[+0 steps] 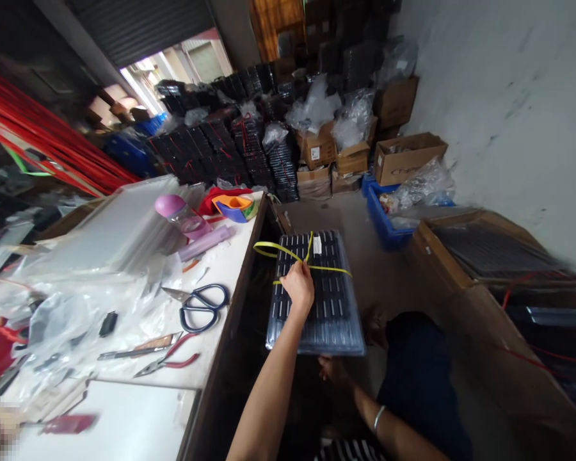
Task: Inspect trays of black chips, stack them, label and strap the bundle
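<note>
My left hand (298, 285) is closed on a yellow strap (331, 269) where it crosses over a bundle of clear plastic trays (336, 333). Rows of slim black parts show through the top tray, and a small white label sits near its far edge. A loop of the strap sticks out to the left above the bundle. Just below the near edge of the trays is my right hand (332, 370), in shadow; its fingers are partly hidden, and I cannot tell whether it touches the bundle.
Left, a white worktable (235, 256) carries scissors (204, 307), red-handled pliers (168, 358), a tape dispenser (235, 208) and a bottle (182, 218). A blue crate (384, 221) and cardboard box (461, 256) stand right. Black stacks (216, 144) fill the back. Another person's hand shows lower left.
</note>
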The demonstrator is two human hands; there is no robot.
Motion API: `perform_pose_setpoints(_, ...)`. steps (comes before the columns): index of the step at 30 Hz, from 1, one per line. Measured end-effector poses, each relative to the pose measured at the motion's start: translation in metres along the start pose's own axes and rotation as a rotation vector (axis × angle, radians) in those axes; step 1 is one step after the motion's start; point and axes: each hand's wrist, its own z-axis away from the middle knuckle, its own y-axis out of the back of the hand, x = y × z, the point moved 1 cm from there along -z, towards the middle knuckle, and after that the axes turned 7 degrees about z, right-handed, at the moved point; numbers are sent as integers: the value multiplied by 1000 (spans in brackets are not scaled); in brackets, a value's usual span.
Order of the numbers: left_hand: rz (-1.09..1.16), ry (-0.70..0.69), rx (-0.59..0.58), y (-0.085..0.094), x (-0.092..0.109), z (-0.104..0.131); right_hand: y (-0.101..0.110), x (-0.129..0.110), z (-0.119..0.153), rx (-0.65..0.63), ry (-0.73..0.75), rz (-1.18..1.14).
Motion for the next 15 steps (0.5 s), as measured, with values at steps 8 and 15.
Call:
perform_pose_setpoints(8,-34,69,-12,-11,6,-16,-9,29,-11,6,-71,128)
perform_pose_setpoints(15,120,41,35,-6,1,-12,0,26,-4,7,-36,147)
